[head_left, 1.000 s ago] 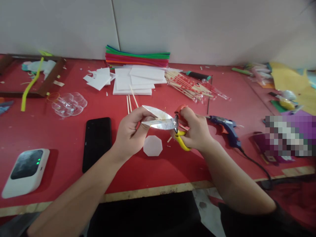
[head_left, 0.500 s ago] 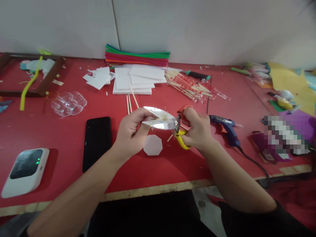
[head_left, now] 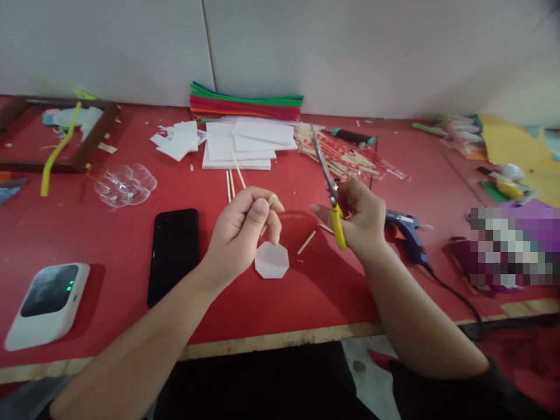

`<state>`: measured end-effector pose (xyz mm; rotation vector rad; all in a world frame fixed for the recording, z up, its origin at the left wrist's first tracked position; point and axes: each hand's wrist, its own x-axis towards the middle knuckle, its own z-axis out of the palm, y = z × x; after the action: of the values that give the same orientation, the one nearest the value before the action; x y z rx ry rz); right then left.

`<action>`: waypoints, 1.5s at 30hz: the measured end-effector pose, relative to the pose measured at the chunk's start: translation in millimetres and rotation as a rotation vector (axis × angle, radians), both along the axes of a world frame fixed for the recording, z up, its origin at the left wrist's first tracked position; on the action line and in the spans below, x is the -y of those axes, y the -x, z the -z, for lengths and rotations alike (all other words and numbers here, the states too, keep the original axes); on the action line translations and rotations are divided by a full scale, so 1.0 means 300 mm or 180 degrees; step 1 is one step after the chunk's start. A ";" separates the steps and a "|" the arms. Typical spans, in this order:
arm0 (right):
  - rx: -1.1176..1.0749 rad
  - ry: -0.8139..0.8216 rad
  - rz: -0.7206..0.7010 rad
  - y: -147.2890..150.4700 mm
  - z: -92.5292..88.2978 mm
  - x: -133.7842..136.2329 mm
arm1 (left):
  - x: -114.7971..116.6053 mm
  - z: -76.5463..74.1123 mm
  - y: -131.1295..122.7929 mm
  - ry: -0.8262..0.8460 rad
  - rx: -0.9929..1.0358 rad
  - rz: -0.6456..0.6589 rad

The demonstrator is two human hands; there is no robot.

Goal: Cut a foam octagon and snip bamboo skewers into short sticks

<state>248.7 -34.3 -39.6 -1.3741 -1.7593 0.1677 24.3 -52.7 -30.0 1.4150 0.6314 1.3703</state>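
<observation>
My left hand [head_left: 245,227] is closed, with a small piece of wooden stick [head_left: 272,200] pinched between thumb and forefinger. My right hand [head_left: 361,216] grips yellow-handled scissors [head_left: 335,204], whose blades point up and away and look closed. A small white octagonal piece [head_left: 272,261] lies flat on the red table just below my left fingertips. Between the hands, a short cut stick [head_left: 306,242] rests on the table. Thin wooden sticks [head_left: 230,186] lie beyond my left hand, near a stack of white sheets [head_left: 249,146].
A black phone [head_left: 174,256] and a white device [head_left: 48,303] lie at left, below a clear plastic palette [head_left: 126,185]. Wrapped sticks [head_left: 341,154] and colourful pipe cleaners [head_left: 247,106] lie at the back. Right of my hand is a blue glue gun [head_left: 409,236] with its cord.
The scissors have moved away from my left hand, and their blades have turned from pointing left to pointing upward. My right hand has shifted slightly right.
</observation>
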 end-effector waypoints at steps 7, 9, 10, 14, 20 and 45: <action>0.0789 -0.0846 -0.0365 0.023 -0.040 0.035 | -0.003 0.037 0.008 -0.0436 -0.0311 -0.0393; 0.0930 -0.0949 -0.0332 0.029 -0.036 0.039 | -0.003 0.043 0.010 -0.0553 -0.0368 -0.0499; 0.0957 -0.0958 -0.0307 0.030 -0.032 0.039 | -0.001 0.042 0.010 -0.0583 -0.0385 -0.0534; 0.0959 -0.0878 -0.0182 0.024 -0.020 0.040 | 0.007 0.026 0.009 -0.0557 -0.0394 -0.0584; 0.1036 -0.0976 -0.0076 0.022 -0.025 0.043 | 0.010 0.016 0.008 -0.0610 -0.0293 -0.0548; 0.0771 -0.0357 -0.0452 0.034 -0.031 0.043 | -0.007 0.030 0.021 -0.0850 -0.0629 -0.0988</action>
<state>238.5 -47.3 -30.2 -1.2295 -2.0366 -0.0221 18.1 -50.7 -39.0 1.7351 0.8483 1.6152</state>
